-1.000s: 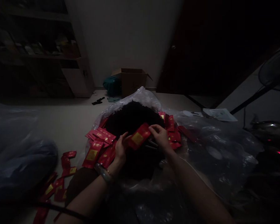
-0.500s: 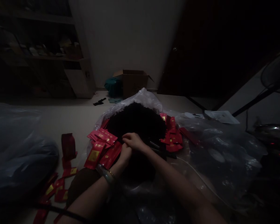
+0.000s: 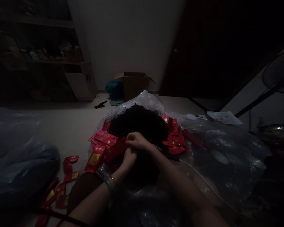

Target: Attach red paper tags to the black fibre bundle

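My left hand (image 3: 128, 157) and my right hand (image 3: 137, 141) meet over a heap of dark loose material (image 3: 142, 121) lying on clear plastic sheeting (image 3: 217, 148). The right hand lies on top of the left, its fingers curled. Both hands close on a red packet (image 3: 115, 149) that sticks out to the left of them. More red packets with gold labels (image 3: 101, 138) lie stacked just left of the hands, and another bunch of red packets (image 3: 175, 138) lies to the right of the heap. A bangle (image 3: 110, 183) circles my left wrist.
Several loose red packets (image 3: 69, 164) are scattered on the floor at lower left beside a big bluish plastic bag (image 3: 19, 157). An open cardboard box (image 3: 133, 83) stands by the far wall, shelves (image 3: 42, 60) at left, a fan (image 3: 280, 72) and paper (image 3: 223, 116) at right.
The packet held up between my hands was tossed left and now lies on the floor. My right hand crossed over to the left hand, and both now grip another packet from the stack.
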A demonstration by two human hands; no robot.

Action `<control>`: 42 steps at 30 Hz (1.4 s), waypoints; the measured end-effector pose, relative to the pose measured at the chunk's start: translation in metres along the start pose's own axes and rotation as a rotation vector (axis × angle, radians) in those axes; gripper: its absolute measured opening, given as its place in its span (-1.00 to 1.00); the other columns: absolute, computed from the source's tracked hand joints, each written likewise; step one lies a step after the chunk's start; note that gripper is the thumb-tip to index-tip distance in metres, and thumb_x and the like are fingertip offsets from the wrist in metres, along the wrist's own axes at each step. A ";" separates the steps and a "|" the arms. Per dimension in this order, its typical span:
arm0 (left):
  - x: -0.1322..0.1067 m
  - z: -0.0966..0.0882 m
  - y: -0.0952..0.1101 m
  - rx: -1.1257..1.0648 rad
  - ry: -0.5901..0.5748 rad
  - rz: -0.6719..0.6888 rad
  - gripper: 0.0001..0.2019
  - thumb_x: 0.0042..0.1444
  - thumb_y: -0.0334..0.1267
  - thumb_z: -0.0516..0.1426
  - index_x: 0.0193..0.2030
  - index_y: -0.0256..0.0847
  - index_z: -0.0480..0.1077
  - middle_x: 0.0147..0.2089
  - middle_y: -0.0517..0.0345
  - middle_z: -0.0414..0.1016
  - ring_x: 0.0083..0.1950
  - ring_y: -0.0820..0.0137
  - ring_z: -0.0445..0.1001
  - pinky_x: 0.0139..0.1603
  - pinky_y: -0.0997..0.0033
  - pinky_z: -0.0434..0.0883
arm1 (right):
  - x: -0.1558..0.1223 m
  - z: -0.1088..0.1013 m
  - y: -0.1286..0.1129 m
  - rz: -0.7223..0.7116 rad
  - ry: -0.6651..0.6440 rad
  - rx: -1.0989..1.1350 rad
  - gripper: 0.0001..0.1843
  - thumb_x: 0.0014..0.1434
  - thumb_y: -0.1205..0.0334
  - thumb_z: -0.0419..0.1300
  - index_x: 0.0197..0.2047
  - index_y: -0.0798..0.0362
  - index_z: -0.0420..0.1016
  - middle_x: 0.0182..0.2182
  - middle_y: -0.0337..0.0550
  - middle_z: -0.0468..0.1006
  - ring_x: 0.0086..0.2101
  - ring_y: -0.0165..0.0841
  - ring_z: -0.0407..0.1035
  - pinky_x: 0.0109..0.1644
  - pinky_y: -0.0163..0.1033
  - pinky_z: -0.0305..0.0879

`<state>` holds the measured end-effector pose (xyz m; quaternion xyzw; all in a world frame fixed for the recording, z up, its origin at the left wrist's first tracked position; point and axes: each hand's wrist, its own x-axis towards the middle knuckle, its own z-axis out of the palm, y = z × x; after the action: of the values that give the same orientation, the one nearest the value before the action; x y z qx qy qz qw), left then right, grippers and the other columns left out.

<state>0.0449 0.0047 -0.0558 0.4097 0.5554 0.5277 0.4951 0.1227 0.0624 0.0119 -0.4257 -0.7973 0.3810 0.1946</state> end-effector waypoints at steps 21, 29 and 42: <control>-0.007 -0.019 0.029 0.258 -0.152 0.482 -0.87 -0.10 -0.31 0.20 -0.34 -0.21 0.50 0.01 -0.04 0.46 0.04 0.21 0.43 0.05 0.18 0.37 | -0.069 -0.045 0.060 0.161 0.157 0.675 -0.51 -0.07 -0.19 0.23 -0.40 0.13 0.56 -0.43 -0.14 0.59 -0.35 -0.28 0.44 -0.13 -0.17 0.28; 0.000 -0.030 0.033 0.483 -0.293 0.283 -0.53 -0.08 -0.18 0.25 0.03 -0.19 0.41 -0.08 0.07 0.55 -0.11 0.25 0.51 -0.07 0.29 0.44 | -0.080 -0.037 0.046 -0.095 0.134 0.348 -0.76 -0.03 0.17 0.28 -0.27 0.09 0.54 -0.31 -0.16 0.58 -0.27 -0.29 0.42 -0.12 -0.19 0.29; -0.007 -0.022 0.028 0.795 -0.041 0.797 -0.71 0.04 -0.22 0.18 -0.06 -0.12 0.45 -0.11 -0.01 0.52 -0.02 0.15 0.38 0.02 0.08 0.33 | -0.070 -0.016 0.055 0.128 0.197 0.690 -0.58 -0.11 -0.03 0.32 -0.27 0.12 0.53 -0.34 -0.16 0.59 -0.29 -0.29 0.44 -0.04 -0.12 0.29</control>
<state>0.0231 -0.0034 -0.0287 0.7531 0.5041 0.4158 0.0759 0.2014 0.0310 -0.0193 -0.4186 -0.5709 0.5963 0.3785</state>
